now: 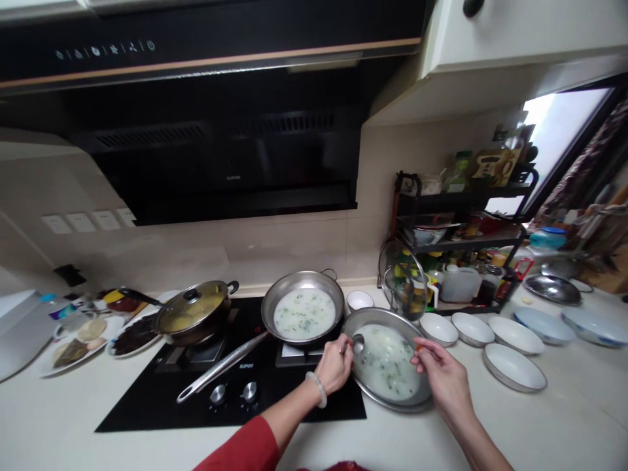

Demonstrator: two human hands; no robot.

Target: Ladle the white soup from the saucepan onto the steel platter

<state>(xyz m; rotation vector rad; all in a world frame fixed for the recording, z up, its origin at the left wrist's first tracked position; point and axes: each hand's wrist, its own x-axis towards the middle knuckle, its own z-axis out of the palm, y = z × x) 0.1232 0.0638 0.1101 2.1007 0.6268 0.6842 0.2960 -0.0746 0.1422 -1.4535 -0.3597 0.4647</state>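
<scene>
A wide steel bowl [366, 320] of pale white soup with green flecks rests on the counter at the hob's right edge. My left hand [334, 367], with a light bangle on the wrist, is closed on a steel ladle [357, 343] whose cup hangs over the bowl's left side. My right hand [441, 379] rests on the bowl's right rim, fingers curled on it. Behind the bowl, a long-handled steel pan [303, 313] on the right burner holds the same white soup.
A lidded pot [193, 317] stands on the left burner of the black hob [147, 392]. Plates of food [78, 340] lie at the left. Several empty white bowls [513, 366] sit to the right, with a glass lid [403, 282] and a black spice rack [466, 222] behind.
</scene>
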